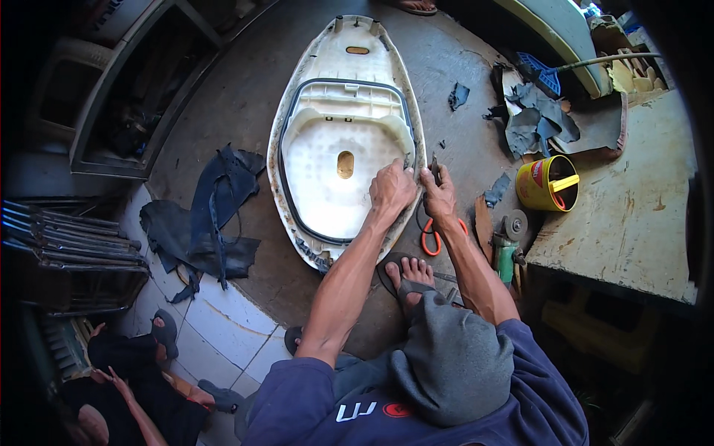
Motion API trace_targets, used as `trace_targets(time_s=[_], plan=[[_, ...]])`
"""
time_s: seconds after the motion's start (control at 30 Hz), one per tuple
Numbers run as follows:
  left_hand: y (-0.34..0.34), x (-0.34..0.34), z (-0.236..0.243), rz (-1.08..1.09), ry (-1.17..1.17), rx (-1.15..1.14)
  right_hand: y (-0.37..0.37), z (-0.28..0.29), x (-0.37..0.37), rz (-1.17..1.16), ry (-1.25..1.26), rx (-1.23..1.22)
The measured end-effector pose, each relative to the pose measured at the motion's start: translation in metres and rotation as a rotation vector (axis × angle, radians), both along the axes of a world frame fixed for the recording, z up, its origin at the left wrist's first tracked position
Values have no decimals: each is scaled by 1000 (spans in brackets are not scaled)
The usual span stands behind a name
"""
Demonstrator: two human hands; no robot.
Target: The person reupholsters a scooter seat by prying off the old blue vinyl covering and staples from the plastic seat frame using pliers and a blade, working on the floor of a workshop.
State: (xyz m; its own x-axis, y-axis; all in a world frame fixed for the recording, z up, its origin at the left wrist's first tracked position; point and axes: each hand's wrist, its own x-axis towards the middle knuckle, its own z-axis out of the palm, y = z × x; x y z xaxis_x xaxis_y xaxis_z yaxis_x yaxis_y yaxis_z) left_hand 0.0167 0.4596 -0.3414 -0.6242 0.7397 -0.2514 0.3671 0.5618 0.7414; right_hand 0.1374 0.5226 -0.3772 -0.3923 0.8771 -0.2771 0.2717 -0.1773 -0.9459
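Note:
A white plastic motorcycle seat base (pixel 312 156) lies on the floor in front of me, its hollow side up, with a black rubber seal (pixel 279 160) around the inner recess. My left hand (pixel 392 187) is closed at the right inner edge of the recess. A small dark tip shows above its fingers, too little to name. Just outside the right rim, my right hand (pixel 440 195) is closed around a slim dark hand tool (pixel 435 162) pointing up beside the rim. Scissors with orange handles (pixel 430 241) lie on the floor beneath my right wrist.
Torn black upholstery (pixel 212 215) lies left of the base. Right are a yellow can (pixel 545 184), a green angle grinder (pixel 507 249), dark scraps (pixel 539 115) and a wooden board (pixel 625 215). Stacked metal frames (pixel 82 238) stand left. Another person (pixel 134 386) sits at lower left.

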Motion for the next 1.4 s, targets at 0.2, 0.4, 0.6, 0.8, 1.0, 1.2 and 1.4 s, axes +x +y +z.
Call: trace_targets(time_s=[0.2,0.4,0.6,0.8,1.0,1.2,1.4], plan=[[-42,18,-13,26,-579,650,-6,-1,-2,-34,-30,58],[-97,5,60,381,-942,618,7,-2,3,-1,-219,89],[-201,-146,113,830,259,434,12,-23,25,-78,-84,-89],[-195,-175,46,536,52,284,9,18,7,19,-133,-122],[-174,-165,-21,403,-808,526,-16,31,-13,-14,157,-395],[-166,-75,-23,770,-765,794,29,37,-31,-73,170,-246],[-143,-14,-4,1123,-598,792,75,88,-48,210,-210,280]])
